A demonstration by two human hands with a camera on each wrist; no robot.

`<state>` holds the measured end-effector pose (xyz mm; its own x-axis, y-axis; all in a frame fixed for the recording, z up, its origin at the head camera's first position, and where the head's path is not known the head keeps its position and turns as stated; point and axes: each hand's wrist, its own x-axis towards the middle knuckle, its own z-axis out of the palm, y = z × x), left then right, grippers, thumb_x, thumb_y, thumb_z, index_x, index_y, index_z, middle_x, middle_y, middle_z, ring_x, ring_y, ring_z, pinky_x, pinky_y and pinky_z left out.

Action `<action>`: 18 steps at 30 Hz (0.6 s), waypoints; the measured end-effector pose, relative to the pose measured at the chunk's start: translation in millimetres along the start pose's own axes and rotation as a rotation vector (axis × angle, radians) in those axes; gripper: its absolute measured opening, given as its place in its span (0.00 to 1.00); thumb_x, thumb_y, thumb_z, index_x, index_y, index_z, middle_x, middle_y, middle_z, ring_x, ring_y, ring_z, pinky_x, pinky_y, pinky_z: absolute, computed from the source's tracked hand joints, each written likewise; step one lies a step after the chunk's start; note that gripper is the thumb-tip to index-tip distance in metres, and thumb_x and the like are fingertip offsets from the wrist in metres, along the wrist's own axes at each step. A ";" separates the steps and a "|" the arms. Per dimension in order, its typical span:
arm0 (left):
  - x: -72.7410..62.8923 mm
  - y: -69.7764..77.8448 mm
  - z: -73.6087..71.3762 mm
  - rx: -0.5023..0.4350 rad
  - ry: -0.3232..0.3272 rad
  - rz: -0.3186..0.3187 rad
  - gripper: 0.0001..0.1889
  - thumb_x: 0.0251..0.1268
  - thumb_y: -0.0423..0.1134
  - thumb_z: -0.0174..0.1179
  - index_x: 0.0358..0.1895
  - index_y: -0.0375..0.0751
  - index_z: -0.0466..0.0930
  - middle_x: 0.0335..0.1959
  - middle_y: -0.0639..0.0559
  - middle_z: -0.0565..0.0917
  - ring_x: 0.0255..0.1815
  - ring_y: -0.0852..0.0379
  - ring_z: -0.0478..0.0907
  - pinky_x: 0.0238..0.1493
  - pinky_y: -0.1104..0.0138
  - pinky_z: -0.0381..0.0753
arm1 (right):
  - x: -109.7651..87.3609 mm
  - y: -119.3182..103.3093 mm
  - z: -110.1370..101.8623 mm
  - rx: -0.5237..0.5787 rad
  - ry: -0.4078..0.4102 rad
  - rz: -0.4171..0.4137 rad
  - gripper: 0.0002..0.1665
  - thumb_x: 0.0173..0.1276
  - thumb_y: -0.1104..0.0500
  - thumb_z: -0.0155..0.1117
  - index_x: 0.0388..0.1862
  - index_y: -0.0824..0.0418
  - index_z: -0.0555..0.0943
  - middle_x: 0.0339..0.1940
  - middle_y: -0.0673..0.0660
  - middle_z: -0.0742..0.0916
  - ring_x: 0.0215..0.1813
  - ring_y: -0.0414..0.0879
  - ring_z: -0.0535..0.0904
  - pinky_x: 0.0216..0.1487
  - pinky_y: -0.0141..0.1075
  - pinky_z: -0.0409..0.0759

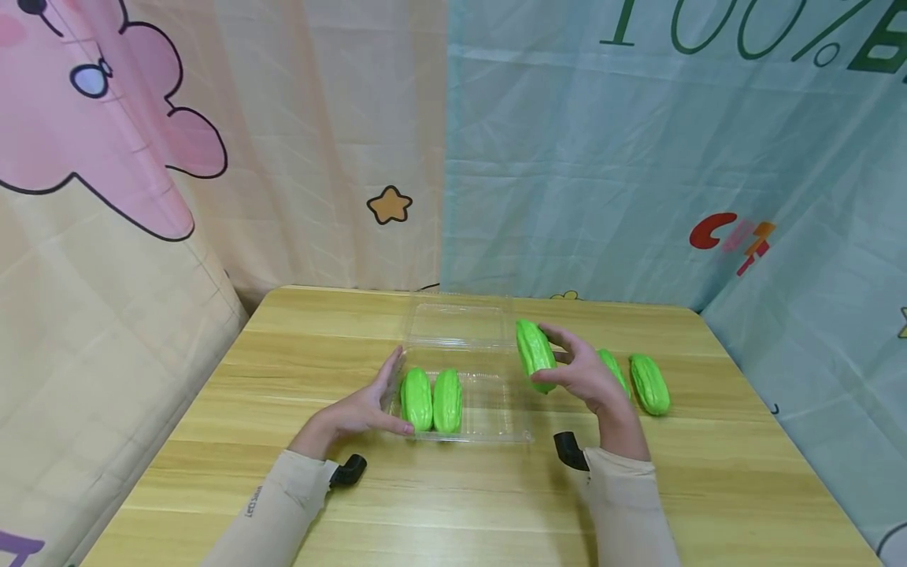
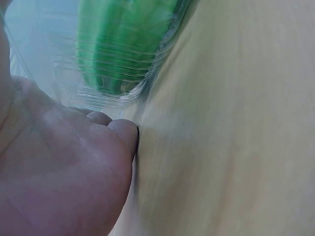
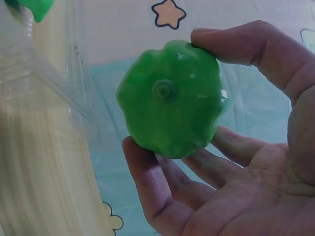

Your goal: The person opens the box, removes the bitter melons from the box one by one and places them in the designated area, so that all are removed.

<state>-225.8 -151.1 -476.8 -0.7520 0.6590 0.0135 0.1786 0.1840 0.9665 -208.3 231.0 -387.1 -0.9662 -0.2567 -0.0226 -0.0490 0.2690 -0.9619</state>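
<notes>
Printed fabric [image 1: 340,142] is hanging behind one wood-grain bench [image 1: 439,512]. Five green gourds are showing in all. One clear plastic container [image 1: 494,405] is sitting on the bench, its one lid [image 1: 460,321] lying open toward the back. Two gourds [image 1: 416,399] are lying side by side in its left part. The left hand [image 1: 363,407] is spreading wide along the container's left side, thumb at the front corner. The right hand [image 1: 579,374] is gripping one gourd [image 1: 534,354] between thumb and fingers, holding it clear of the bench, just right of the container. Two gourds [image 1: 649,384] are lying farther right on the bench, one partly hidden by that hand.
</notes>
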 end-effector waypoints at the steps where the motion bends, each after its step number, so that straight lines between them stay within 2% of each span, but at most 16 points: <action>1: 0.1 0.1 -0.1 0.001 0.000 0.000 0.74 0.52 0.36 0.78 0.78 0.50 0.13 0.81 0.45 0.22 0.80 0.46 0.24 0.77 0.50 0.34 | -0.4 0.5 -1.2 -0.005 0.003 0.003 0.56 0.58 0.72 0.72 0.82 0.63 0.54 0.80 0.67 0.58 0.73 0.70 0.61 0.56 0.49 0.81; 10: 0.4 -0.9 0.1 0.007 0.000 -0.003 0.74 0.51 0.36 0.78 0.78 0.50 0.13 0.81 0.46 0.22 0.80 0.45 0.24 0.77 0.50 0.34 | -2.5 5.8 -11.0 0.009 0.018 0.032 0.57 0.58 0.73 0.71 0.82 0.65 0.51 0.80 0.68 0.56 0.73 0.70 0.62 0.55 0.45 0.81; 18: 0.4 -1.0 -0.1 0.004 0.002 -0.002 0.74 0.52 0.36 0.78 0.78 0.50 0.13 0.81 0.45 0.23 0.80 0.45 0.24 0.77 0.50 0.35 | -2.0 17.2 -19.9 -0.041 0.035 0.082 0.56 0.59 0.73 0.70 0.82 0.66 0.51 0.80 0.70 0.56 0.73 0.72 0.59 0.58 0.50 0.79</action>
<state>-226.3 -151.1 -477.7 -0.7535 0.6574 0.0124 0.1802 0.1883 0.9654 -212.2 254.6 -398.2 -0.9757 -0.1998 -0.0904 0.0208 0.3258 -0.9452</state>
